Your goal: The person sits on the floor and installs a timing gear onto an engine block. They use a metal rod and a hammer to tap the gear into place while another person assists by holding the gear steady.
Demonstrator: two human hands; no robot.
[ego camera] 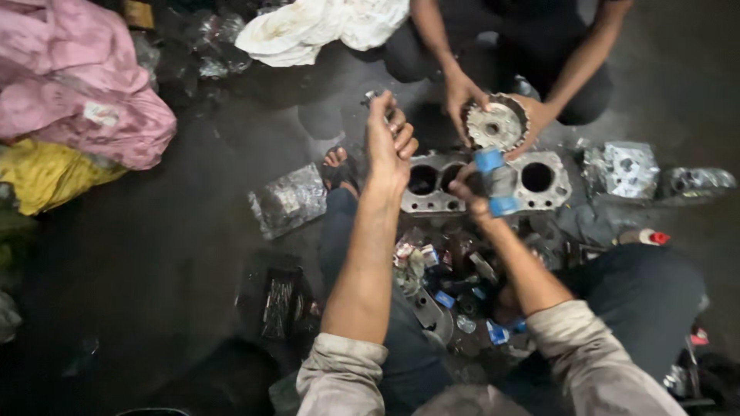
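Observation:
My left hand is raised over the floor, fingers closed on a small metal part. My right hand grips a grey cylinder with blue ends, held just above a grey metal engine block with round bores. Across from me, another person's two hands hold a round toothed metal wheel over the far edge of the block.
Pink cloth and yellow cloth lie at the left, a white rag at the top. Plastic-wrapped parts and metal castings sit on the dark floor. Small boxes and loose parts lie between my knees.

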